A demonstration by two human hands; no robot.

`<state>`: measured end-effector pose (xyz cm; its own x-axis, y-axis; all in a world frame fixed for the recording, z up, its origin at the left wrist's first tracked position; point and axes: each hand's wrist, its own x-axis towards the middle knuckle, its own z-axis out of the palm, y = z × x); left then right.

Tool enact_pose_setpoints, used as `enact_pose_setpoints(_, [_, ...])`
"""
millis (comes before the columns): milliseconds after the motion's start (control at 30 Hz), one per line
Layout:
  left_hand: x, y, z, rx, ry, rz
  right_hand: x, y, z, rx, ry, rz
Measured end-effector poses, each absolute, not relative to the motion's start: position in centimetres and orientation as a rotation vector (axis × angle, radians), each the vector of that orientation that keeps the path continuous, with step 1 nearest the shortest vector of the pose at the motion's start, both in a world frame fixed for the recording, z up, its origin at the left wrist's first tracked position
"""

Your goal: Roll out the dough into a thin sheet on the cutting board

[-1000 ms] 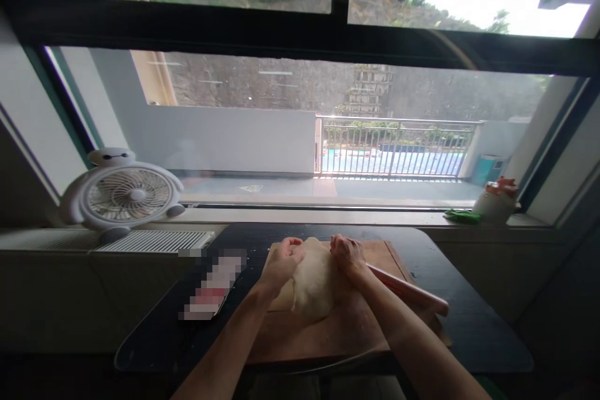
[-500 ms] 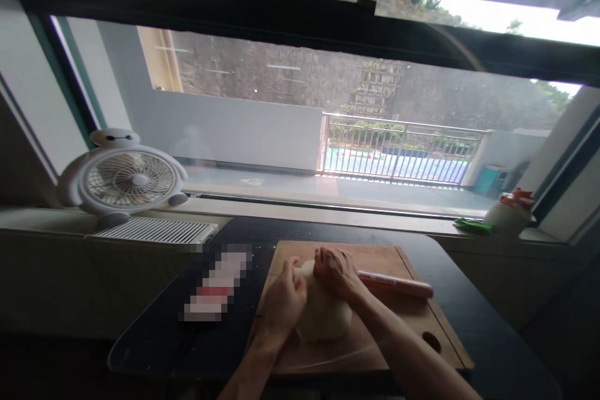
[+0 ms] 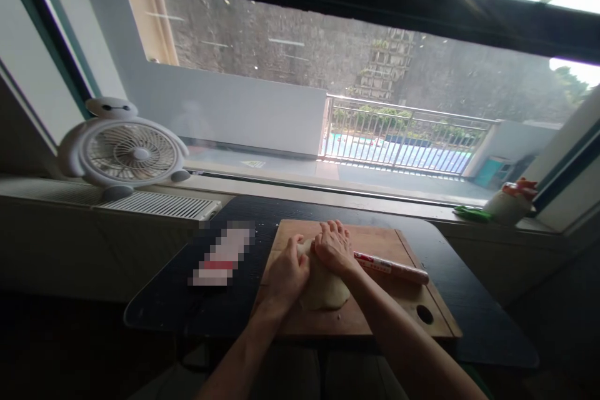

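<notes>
A pale lump of dough [image 3: 325, 287] lies on a wooden cutting board [image 3: 375, 237]. My left hand [image 3: 291, 269] is curled against the dough's left side, its thumb and fingers gripping the edge. On the dough's far right part, my right hand [image 3: 334, 247] presses down with the palm, its fingers stretched forward and slightly apart. My two hands hide part of the dough's upper surface. Just right of my right hand, a wrapped roll [image 3: 394, 267] with red and white print rests slantwise on the board.
The board sits on a dark table [image 3: 225, 306] with rounded corners. Left of it lies a blurred-out item [image 3: 222, 256]. A white fan [image 3: 131, 150] stands on a radiator [image 3: 164, 205]. On the windowsill are a pale container [image 3: 509, 206] and a green cloth-like thing [image 3: 473, 213].
My right hand's fingers, curled before, now reach forward while the palm presses the dough. The dough's near edge looks flatter. The camera has tipped downward, bringing more of the near side into view.
</notes>
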<state>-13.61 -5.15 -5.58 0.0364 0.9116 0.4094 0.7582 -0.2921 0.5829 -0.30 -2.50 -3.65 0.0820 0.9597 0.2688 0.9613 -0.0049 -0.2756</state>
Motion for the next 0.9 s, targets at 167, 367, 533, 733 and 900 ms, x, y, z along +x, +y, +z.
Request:
enact_pose_setpoints(167, [-13.7, -5.2, -5.6, 2.11, 1.695, 1.124, 1.1, 1.4, -2.8, -2.123, -1.831, 0.074])
enact_pose_setpoints(367, [-13.7, -5.2, -5.5, 2.11, 1.721, 1.087, 1.2, 1.6, -2.5, -2.134, -1.825, 0.069])
enact_pose_setpoints(533, [-13.8, -5.2, -5.1, 2.122, 1.675, 1.062, -0.4, -2.8, -2.6, -2.031, -1.933, -0.032])
enact_pose_setpoints(733, [-13.9, -5.4, -5.0, 2.116, 1.674, 1.059, 0.0, -1.9, -2.6, -2.04, -1.95, -0.073])
enact_pose_setpoints(900, [-13.8, -5.1, -5.6, 2.122, 1.674, 1.108, 1.5, 1.6, -2.3, -2.129, -1.945, 0.064])
